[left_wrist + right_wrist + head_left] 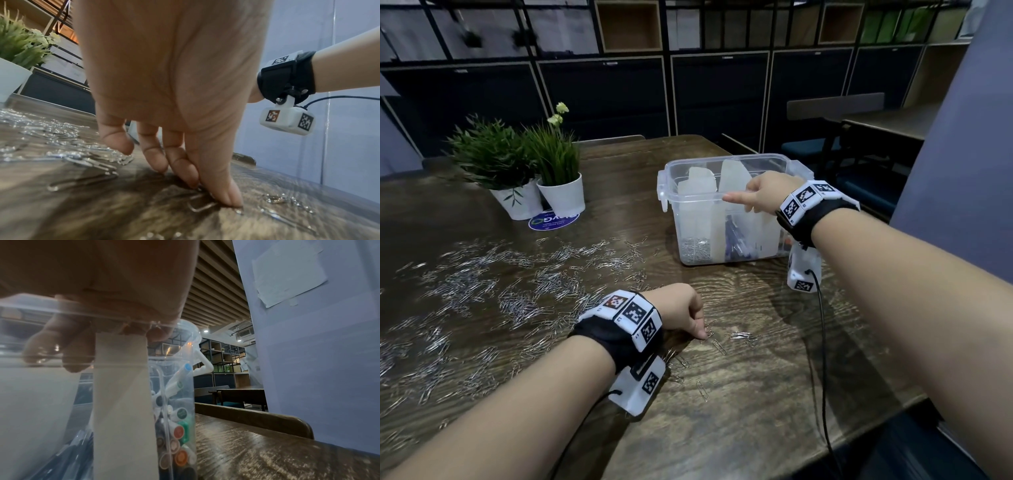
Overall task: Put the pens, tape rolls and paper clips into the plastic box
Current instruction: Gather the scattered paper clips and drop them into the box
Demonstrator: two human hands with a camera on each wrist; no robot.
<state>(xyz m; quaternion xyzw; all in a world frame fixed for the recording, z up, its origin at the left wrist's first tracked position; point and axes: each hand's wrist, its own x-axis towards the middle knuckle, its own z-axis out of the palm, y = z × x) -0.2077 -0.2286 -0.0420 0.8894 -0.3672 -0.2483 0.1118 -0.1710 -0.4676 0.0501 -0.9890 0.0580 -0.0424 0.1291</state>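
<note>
The clear plastic box (722,159) stands on the table at centre right, split by white dividers (123,402). One compartment holds paper clips (695,250), and pens (176,431) fill others. My right hand (756,192) grips the box's near wall, thumb along the rim and fingers (59,350) curled inside. My left hand (697,330) is down on the table in front of the box. Its thumb and fingertips (230,199) pinch a paper clip (202,205). Several loose clips (743,337) lie just right of it. No tape rolls show.
A wide scatter of paper clips (482,291) covers the table's left half. Two white potted plants (561,192) stand at the back left by a blue round sticker (548,221). A blue partition (962,137) rises at the right, beside the table's edge (893,407).
</note>
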